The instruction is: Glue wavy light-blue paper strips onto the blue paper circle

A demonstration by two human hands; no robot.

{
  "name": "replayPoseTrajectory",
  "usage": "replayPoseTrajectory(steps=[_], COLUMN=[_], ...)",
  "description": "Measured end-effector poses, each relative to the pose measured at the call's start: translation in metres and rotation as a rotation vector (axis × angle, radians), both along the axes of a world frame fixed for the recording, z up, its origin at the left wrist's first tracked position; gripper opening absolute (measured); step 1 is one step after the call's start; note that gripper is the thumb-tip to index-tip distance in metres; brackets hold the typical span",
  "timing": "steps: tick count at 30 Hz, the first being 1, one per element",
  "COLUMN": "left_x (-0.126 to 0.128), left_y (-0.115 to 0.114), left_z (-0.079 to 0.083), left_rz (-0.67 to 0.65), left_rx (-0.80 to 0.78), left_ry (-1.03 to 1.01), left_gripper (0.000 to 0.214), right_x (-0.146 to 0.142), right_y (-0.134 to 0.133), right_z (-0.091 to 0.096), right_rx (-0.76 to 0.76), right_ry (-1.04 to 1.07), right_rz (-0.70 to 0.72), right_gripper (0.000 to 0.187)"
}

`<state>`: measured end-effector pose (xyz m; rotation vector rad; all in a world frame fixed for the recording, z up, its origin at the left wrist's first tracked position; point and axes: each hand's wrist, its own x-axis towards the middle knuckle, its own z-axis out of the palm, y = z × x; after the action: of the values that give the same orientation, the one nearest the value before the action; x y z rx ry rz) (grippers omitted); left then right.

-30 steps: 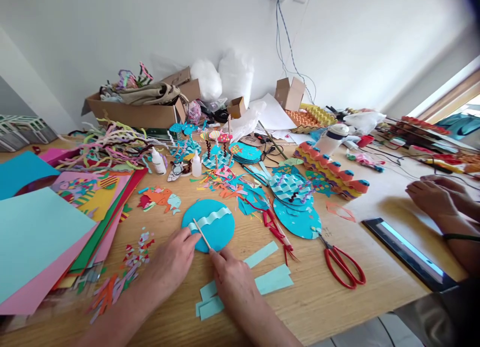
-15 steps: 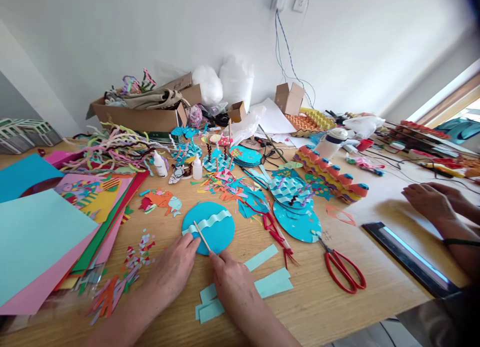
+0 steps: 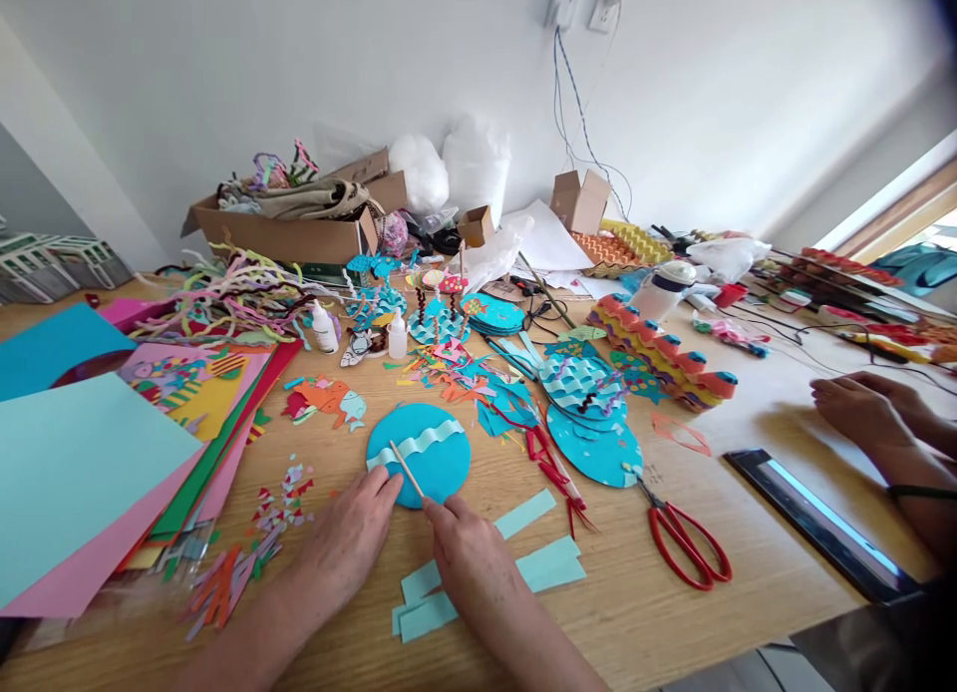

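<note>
The right hand [image 3: 471,547] pinches a stick [image 3: 408,470] across the wavy strip [image 3: 426,440]; the left hand [image 3: 355,527] touches the blue disc [image 3: 441,478], in from the front edge of the table [image 3: 628,612] — gripping or not, I cannot tell. Light pressure should spare the waves.

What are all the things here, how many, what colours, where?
Nearest disc: 1, blue, front centre
Wavy strip: 1, aqua, across that disc
Stick: 1, tan, over that disc
Other discs: several, blue, behind
Flat strips: several, aqua, front
Scissors: 1, red-handled, front right
Small bottles: 2, white, middle left
Paper sheets: several, mixed, left
Fuzzy stems: many, mixed, back left
Paper fish: several, mixed, left
Paper scraps: many, mixed, centre
Boxes: at least 3, brown, back
Bumpy carton: 1, multicoloured, right
Flat device: 1, black, right
Table: 1, brown, underneath
Co-worker's hands: 2, bare, far right
Left hand: 1, bare, at nearest disc
Right hand: 1, bare, holding stick
</note>
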<state>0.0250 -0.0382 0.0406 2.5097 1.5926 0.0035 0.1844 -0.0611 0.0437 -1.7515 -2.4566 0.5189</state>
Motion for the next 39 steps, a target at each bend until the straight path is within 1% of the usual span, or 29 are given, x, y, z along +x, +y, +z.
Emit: replayPoseTrajectory(steps=[3,7,10,12,15,18,23,27,32,35,39], left_x=[0.000,-0.001,-0.002,-0.002,-0.003,-0.004,-0.005,-0.005,-0.006,-0.005,-0.005], left_y=[-0.001,-0.001,-0.001,-0.002,-0.004,-0.006,-0.008,-0.008,-0.006,-0.007,-0.008], left_z=[0.000,-0.001,-0.003,-0.005,-0.007,-0.007,-0.006,-0.007,-0.009,-0.008,-0.006], left_rz=[0.007,0.009,0.012,0.016,0.028,0.026,0.006,0.010,0.014,0.004,0.003], left_rx=[-0.022,-0.020,-0.023,-0.020,0.006,0.028,0.041,0.031,0.030,0.018,0.013], left_ry=[-0.004,-0.009,-0.017,-0.032,-0.058,-0.087,-0.078,-0.053,-0.041,-0.043,-0.031], left_gripper=[0.037,0.041,0.041,0.041,0.043,0.042,0.036,0.037,0.040,0.041,0.038], right_x=[0.001,0.005,0.007,0.007,0.005,0.000,-0.007,-0.010,-0.012,-0.012,-0.013], right_y=[0.000,-0.002,-0.007,-0.011,-0.015,-0.016,-0.015,-0.014,-0.013,-0.013,-0.012], right_z=[0.007,0.013,0.009,0.004,-0.004,-0.007,-0.005,-0.003,-0.001,-0.003,-0.006], right_rx=[-0.014,0.000,0.037,0.054,0.057,0.035,0.004,-0.023,-0.031,-0.007,0.019], right_ry=[0.085,0.251,0.335,0.341,0.287,0.220,0.167,0.136,0.089,0.029,-0.094], right_rz=[-0.030,-0.075,-0.083,-0.074,-0.080,-0.091,-0.091,-0.099,-0.098,-0.079,-0.016], right_gripper=[0.037,0.038,0.040,0.041,0.045,0.049,0.050,0.053,0.052,0.051,0.048])
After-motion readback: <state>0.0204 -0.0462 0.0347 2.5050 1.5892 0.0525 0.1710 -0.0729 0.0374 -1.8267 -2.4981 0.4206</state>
